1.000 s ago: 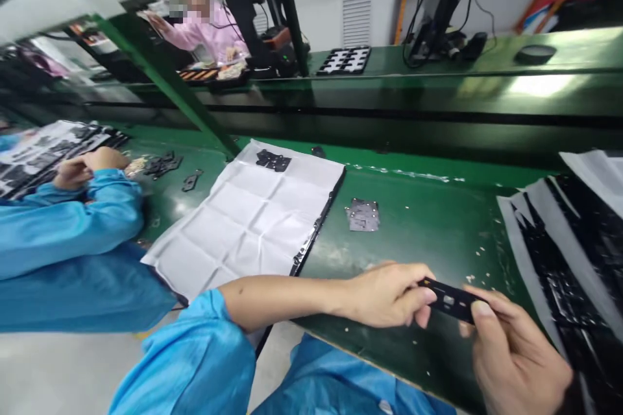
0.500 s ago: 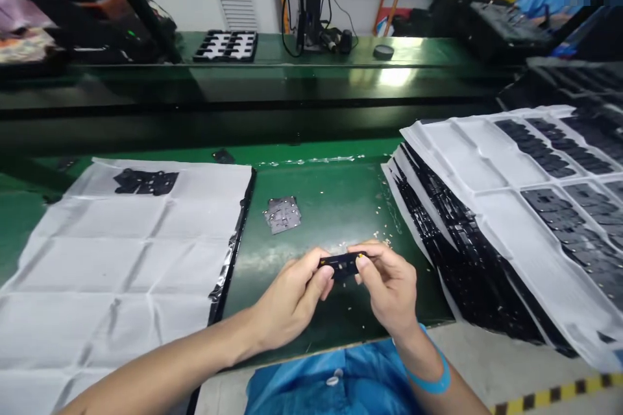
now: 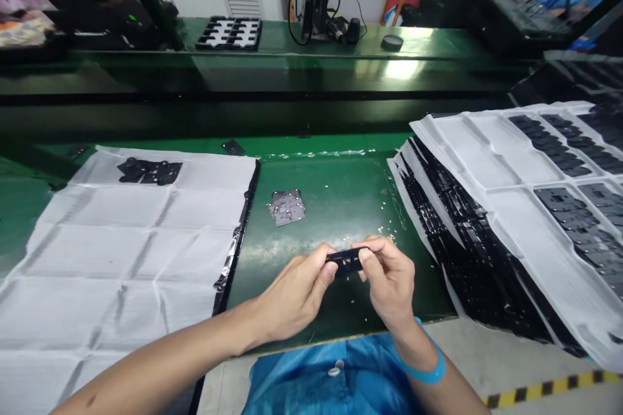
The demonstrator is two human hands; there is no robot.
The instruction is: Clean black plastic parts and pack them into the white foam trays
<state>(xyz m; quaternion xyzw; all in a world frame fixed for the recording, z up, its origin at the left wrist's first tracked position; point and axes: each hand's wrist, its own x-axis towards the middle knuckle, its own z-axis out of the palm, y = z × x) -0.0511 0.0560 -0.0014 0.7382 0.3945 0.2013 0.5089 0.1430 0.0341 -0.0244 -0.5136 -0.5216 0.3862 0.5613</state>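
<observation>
And the view has swung right since a second ago: a neighbour's blue sleeves are gone from the left edge, while the small black rectangular plate [image 3: 346, 262] stays between the two hands. Left hand [image 3: 299, 285] pinches one end, right hand [image 3: 392, 279] the other, thumbs towards us, just above the near part of the glossy green desk [image 3: 341, 175]. It looks light and stiff, perhaps a bit slick; those short ends seem the right hold, sparing the little fittings in the middle, which could be delicate.

Just beyond, tiny pale chips [image 3: 389, 233] are scattered, and farther left sits a loose pile of flat grey parts [image 3: 288, 206]. A creased white sheet over a black edge [image 3: 185, 253] takes up the left, black flat parts [image 3: 150, 171] bunched at its far end. On the right, a leaning stack of shiny black trays and white sheets [image 3: 487, 272] crowds the right hand's side. Far back, on the raised green ledge [image 3: 438, 42], there's a black-and-white slotted tray [image 3: 230, 34] and a dark round disc [image 3: 392, 43].
</observation>
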